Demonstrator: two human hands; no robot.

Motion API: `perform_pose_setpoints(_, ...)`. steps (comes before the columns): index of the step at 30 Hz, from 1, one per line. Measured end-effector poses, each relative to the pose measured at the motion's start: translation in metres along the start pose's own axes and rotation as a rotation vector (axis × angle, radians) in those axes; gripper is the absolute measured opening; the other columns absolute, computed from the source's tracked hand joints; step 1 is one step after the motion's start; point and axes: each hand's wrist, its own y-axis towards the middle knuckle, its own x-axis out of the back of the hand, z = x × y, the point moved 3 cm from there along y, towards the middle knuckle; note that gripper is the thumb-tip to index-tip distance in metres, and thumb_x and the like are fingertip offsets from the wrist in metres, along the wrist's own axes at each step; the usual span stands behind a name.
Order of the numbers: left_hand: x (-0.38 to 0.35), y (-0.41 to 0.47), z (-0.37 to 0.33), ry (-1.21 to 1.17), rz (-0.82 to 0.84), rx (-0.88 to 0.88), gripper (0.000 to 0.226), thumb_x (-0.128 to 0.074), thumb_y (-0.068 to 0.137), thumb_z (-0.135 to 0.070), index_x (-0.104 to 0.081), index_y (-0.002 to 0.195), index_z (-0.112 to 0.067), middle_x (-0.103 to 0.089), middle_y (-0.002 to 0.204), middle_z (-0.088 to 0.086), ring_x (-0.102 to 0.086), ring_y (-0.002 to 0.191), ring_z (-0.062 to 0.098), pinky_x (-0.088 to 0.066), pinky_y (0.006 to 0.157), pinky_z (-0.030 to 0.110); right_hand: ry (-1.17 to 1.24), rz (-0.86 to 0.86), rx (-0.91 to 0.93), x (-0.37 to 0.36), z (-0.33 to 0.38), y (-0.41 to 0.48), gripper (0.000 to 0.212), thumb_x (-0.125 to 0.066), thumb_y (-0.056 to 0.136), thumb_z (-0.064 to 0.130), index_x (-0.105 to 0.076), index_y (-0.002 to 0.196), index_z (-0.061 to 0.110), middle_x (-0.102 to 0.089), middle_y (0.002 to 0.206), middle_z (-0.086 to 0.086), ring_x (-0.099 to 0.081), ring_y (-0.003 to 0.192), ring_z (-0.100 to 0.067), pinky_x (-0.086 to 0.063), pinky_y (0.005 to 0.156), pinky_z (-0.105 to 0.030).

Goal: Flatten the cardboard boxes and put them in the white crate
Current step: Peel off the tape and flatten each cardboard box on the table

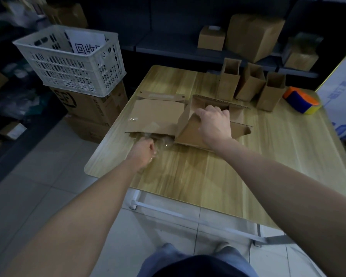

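Observation:
A half-collapsed cardboard box lies spread on the wooden table, its flaps splayed. My right hand presses down on its right part, fingers curled over a folded panel edge. My left hand is closed on a strip of clear tape at the box's near edge. Three small open boxes stand upright at the table's far side. The white crate sits to the left on stacked cartons, with a white printed sheet inside.
An orange, blue and yellow block lies at the table's far right. Brown cartons are stacked under the crate. Shelves behind hold more boxes. A white board leans at the right. Tiled floor lies to the left.

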Motion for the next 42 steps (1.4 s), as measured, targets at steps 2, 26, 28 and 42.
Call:
perform_pose_setpoints(2,0.009,-0.002,-0.012,0.205,-0.053,-0.117,0.011,-0.049,0.094,-0.011,-0.052,0.104,-0.009,-0.054,0.107,0.011,-0.058,0.082,0.025,-0.047,0.068,0.036,-0.003,-0.008,0.004,0.003,-0.001,0.001,0.052,-0.046,0.085,-0.004,-0.054,0.131,0.019,-0.057,0.108,-0.009,-0.050,0.105,-0.029,-0.032,0.094,-0.039)
perform_pose_setpoints(26,0.036,0.050,-0.145,-0.495,-0.137,0.080,0.039,-0.064,0.085,-0.044,-0.065,0.116,-0.021,-0.067,0.111,0.001,-0.063,0.096,0.023,-0.056,0.082,0.041,-0.105,0.148,0.457,0.016,-0.040,-0.002,0.034,-0.052,0.094,0.015,-0.061,0.123,0.028,-0.060,0.112,0.005,-0.051,0.103,-0.016,-0.035,0.094,-0.031)
perform_pose_setpoints(28,0.034,0.050,-0.149,-0.520,-0.129,0.053,0.028,-0.060,0.089,-0.039,-0.070,0.108,-0.020,-0.070,0.104,0.001,-0.064,0.095,0.022,-0.054,0.085,0.039,-0.002,0.233,0.412,0.015,-0.049,0.000,0.029,-0.050,0.094,0.039,-0.067,0.113,0.025,-0.063,0.109,0.004,-0.055,0.104,-0.015,-0.038,0.096,-0.033)
perform_pose_setpoints(42,0.056,0.068,-0.190,-0.508,-0.093,-0.238,0.024,-0.062,0.090,-0.020,-0.069,0.112,-0.012,-0.068,0.113,0.004,-0.060,0.107,0.017,-0.044,0.093,0.027,-0.052,-0.014,-0.068,0.068,-0.137,0.064,0.039,-0.058,0.091,0.034,-0.053,0.129,0.030,-0.045,0.137,-0.002,-0.027,0.134,-0.027,-0.021,0.109,-0.045)
